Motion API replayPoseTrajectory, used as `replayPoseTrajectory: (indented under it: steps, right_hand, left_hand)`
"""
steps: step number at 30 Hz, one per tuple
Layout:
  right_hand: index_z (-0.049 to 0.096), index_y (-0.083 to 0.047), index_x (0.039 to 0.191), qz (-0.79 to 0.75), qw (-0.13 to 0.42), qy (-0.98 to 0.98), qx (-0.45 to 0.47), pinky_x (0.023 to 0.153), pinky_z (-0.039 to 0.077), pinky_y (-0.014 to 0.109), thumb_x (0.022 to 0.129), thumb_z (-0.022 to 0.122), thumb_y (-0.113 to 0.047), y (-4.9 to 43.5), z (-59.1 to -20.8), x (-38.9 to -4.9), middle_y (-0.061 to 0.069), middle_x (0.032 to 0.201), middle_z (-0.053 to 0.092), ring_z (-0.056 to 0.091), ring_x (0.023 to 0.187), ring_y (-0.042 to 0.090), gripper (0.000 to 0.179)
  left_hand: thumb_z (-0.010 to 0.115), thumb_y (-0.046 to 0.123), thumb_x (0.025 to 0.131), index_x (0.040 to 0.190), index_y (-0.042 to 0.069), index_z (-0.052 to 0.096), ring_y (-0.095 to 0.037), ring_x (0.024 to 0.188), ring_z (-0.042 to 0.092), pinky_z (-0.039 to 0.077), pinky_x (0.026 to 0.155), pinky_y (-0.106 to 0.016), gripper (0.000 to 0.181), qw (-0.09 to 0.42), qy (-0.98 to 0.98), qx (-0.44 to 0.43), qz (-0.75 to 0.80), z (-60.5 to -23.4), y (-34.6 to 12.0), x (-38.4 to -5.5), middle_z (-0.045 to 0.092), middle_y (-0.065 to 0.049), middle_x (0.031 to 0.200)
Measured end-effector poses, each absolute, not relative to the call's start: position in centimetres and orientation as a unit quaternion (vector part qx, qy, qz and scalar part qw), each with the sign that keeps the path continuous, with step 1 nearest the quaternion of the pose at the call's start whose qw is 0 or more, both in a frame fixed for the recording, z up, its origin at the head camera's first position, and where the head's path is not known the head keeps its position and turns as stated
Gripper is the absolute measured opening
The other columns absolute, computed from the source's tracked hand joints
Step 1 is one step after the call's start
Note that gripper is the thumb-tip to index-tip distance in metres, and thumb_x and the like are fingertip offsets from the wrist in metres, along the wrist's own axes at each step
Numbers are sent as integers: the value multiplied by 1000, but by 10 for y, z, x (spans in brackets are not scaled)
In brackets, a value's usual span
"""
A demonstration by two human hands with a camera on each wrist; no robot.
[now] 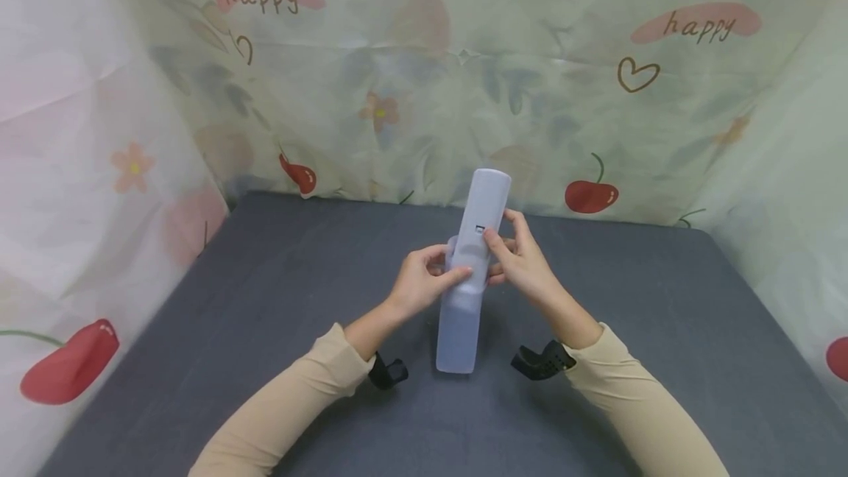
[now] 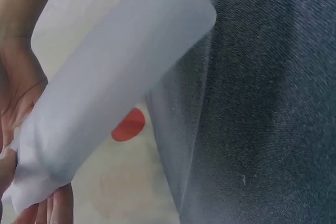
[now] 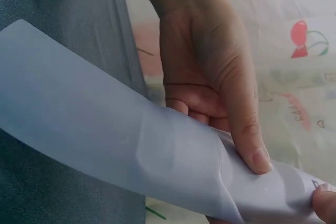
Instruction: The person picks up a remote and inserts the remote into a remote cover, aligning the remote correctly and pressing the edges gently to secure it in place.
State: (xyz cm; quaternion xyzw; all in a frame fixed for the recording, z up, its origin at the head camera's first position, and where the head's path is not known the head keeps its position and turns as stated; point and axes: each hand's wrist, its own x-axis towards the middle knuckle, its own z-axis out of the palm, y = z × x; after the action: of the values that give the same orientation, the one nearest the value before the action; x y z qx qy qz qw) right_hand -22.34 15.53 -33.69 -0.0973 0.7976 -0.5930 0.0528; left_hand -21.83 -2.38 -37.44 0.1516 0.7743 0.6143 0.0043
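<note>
A long white remote control (image 1: pixel 490 193), its back with a small latch facing up, stands tilted above the table. A translucent soft sleeve (image 1: pixel 457 341) covers its lower part and extends beyond it toward the person. My left hand (image 1: pixel 420 282) grips the sleeved part from the left, thumb across the top. From the right, my right hand (image 1: pixel 526 263) holds the remote higher up, its thumb beside the latch. In the right wrist view the sleeve (image 3: pixel 79 98) shows the remote's end through it. The left wrist view shows mostly the sleeve (image 2: pixel 115 66); the remote's front is hidden.
A dark grey cloth-covered table (image 1: pixel 298 256) lies beneath the hands. Printed curtains (image 1: pixel 424 94) hang behind it and at both sides. Black wrist-camera mounts (image 1: pixel 543 361) stick out under both wrists.
</note>
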Motion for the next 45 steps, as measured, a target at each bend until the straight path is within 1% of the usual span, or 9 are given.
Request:
replayPoseTrajectory:
  steps: [8, 11, 17, 25, 32, 35, 38, 42, 45]
  right_hand:
    - [18, -13, 142, -606, 33, 790, -86, 57, 56, 32, 99, 43, -31, 160, -331, -227, 38, 121, 51, 68, 68, 21, 53]
    - [18, -13, 142, -608, 36, 789, -82, 56, 56, 30, 99, 43, -31, 162, -330, -228, 38, 121, 51, 68, 67, 19, 53]
    - [20, -14, 143, -603, 43, 792, -88, 55, 55, 29, 99, 44, -31, 161, -330, -228, 36, 121, 53, 68, 68, 21, 54]
    - [19, -14, 144, -575, 64, 808, -110, 59, 56, 32, 98, 46, -32, 158, -331, -229, 34, 123, 54, 70, 70, 24, 57]
    - [23, -17, 143, -559, 78, 816, -129, 62, 57, 36, 97, 48, -33, 156, -326, -230, 32, 122, 56, 70, 72, 27, 55]
    - [25, -17, 143, -550, 83, 819, -137, 63, 57, 36, 97, 49, -31, 156, -325, -230, 32, 122, 56, 70, 73, 27, 54]
    - [26, -15, 143, -538, 81, 827, -142, 64, 57, 35, 97, 50, -29, 157, -324, -230, 32, 120, 57, 70, 73, 27, 53]
    - [26, -13, 142, -528, 79, 833, -147, 64, 56, 34, 97, 49, -28, 158, -322, -230, 32, 120, 57, 69, 73, 26, 52]
    - [25, -13, 143, -529, 83, 832, -145, 67, 57, 35, 98, 48, -28, 160, -322, -230, 31, 121, 57, 69, 75, 26, 52]
  left_hand:
    - [59, 18, 92, 117, -3, 61, -28, 96, 68, 57, 78, -37, 32, 30, 725, 97, 681, -374, -28, -220, 63, -21, 115]
    - [59, 17, 92, 111, -4, 63, -22, 90, 68, 57, 77, -35, 28, 33, 715, 81, 694, -374, -30, -221, 65, -22, 109]
    - [63, 12, 89, 103, -6, 66, -7, 73, 63, 58, 68, -30, 23, 19, 716, 79, 694, -371, -30, -221, 66, -22, 99]
    - [62, 8, 89, 98, -8, 67, -5, 68, 61, 57, 63, -27, 19, -18, 722, 64, 689, -368, -28, -222, 66, -23, 93]
    - [61, 4, 89, 96, -10, 66, -6, 68, 62, 58, 64, -30, 17, -25, 706, 53, 705, -365, -27, -222, 66, -23, 92]
    - [60, 5, 89, 96, -9, 66, -7, 69, 62, 58, 67, -34, 17, -27, 706, 39, 707, -364, -27, -222, 66, -22, 92]
    - [59, 7, 90, 98, -8, 65, -7, 72, 61, 58, 69, -34, 18, -18, 702, 23, 712, -364, -26, -222, 66, -19, 92]
    - [59, 7, 91, 99, -9, 64, -8, 73, 60, 57, 67, -28, 18, 0, 688, 12, 726, -364, -24, -222, 64, -11, 88]
    - [59, 7, 91, 100, -8, 64, -8, 73, 61, 57, 67, -28, 19, 12, 686, 14, 727, -363, -24, -221, 64, -9, 86]
